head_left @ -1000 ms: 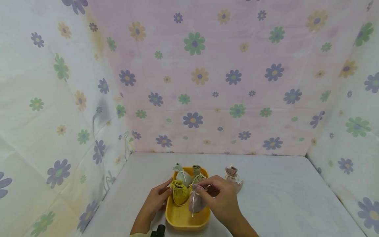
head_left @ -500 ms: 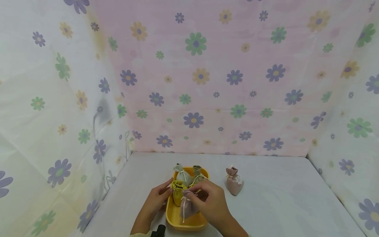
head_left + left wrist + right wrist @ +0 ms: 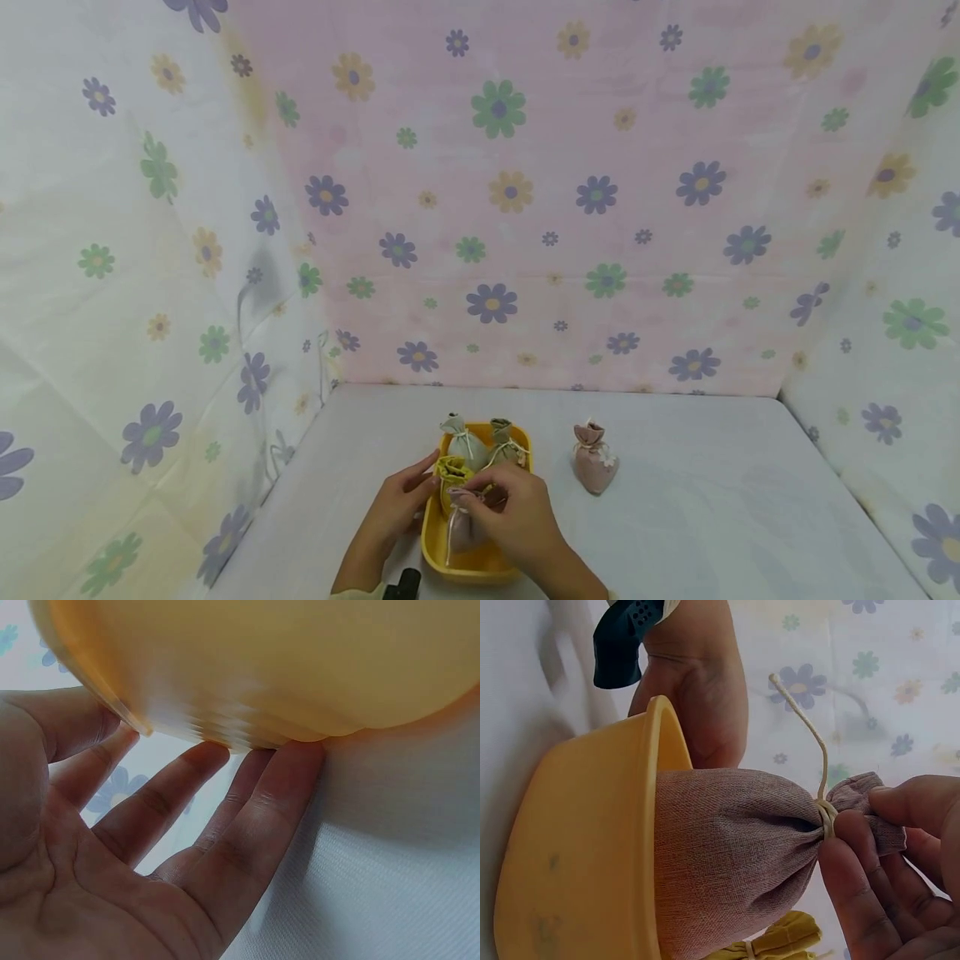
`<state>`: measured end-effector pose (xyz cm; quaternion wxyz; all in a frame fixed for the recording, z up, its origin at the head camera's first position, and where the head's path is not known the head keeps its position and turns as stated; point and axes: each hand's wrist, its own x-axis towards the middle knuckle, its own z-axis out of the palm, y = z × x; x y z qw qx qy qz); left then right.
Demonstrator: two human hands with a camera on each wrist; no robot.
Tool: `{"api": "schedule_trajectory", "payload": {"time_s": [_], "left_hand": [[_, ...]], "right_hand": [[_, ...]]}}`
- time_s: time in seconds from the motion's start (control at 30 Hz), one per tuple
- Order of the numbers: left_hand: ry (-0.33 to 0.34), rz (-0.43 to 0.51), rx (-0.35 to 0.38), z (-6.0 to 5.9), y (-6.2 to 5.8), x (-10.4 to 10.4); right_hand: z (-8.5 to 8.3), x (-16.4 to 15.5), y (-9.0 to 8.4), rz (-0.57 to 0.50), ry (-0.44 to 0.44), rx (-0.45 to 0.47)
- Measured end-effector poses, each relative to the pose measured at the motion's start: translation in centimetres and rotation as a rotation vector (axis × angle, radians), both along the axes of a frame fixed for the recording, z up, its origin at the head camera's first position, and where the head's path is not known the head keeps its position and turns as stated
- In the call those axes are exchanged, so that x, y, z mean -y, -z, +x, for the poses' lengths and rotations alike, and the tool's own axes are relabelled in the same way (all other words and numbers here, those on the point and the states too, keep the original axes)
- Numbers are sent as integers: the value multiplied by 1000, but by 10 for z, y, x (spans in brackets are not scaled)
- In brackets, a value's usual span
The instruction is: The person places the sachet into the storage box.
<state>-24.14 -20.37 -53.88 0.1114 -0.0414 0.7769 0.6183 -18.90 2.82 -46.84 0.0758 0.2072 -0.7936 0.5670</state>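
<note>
My right hand (image 3: 517,517) pinches the gathered neck of a mauve cloth drawstring pouch (image 3: 727,847), just above its cream cord. The pouch hangs upright, its lower end below the rim of a yellow plastic tray (image 3: 471,575) at the near end. At the tray's left side my left hand (image 3: 396,507) holds the rim, thumb at the lip and fingertips (image 3: 300,761) against the outer wall. Inside the tray are a mustard-yellow pouch (image 3: 452,472), partly hidden by the mauve one, a pale grey-green pouch (image 3: 467,450) and an olive-brown pouch (image 3: 504,440).
A dusty-pink pouch (image 3: 595,467) with a small white flower lies on the white table (image 3: 697,500), right of the tray. Flower-printed cloth (image 3: 525,250) walls in the back and both sides. Something black (image 3: 405,583) sits by the left wrist.
My right hand has carried the mauve pouch to the left and slightly nearer within the tray, uncovering the dusty-pink pouch. My left hand stays at the tray's side.
</note>
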Motion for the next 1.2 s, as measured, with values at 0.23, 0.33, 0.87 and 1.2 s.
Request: {"api": "schedule_trajectory", "payload": {"time_s": [0.23,0.33,0.87,1.2], "left_hand": [[-5,-6,3,0,-1,-1],[0,1,1,0,-1,-1],[14,7,-8,-1,-1,0],[0,3,16,0,-1,0]], "right_hand": [[-3,7,7,68,-26,43],[-4,9,11,91,-36,64],[-11,12,21,179,-48,60],[-7,7,13,150,-88,160]]}}
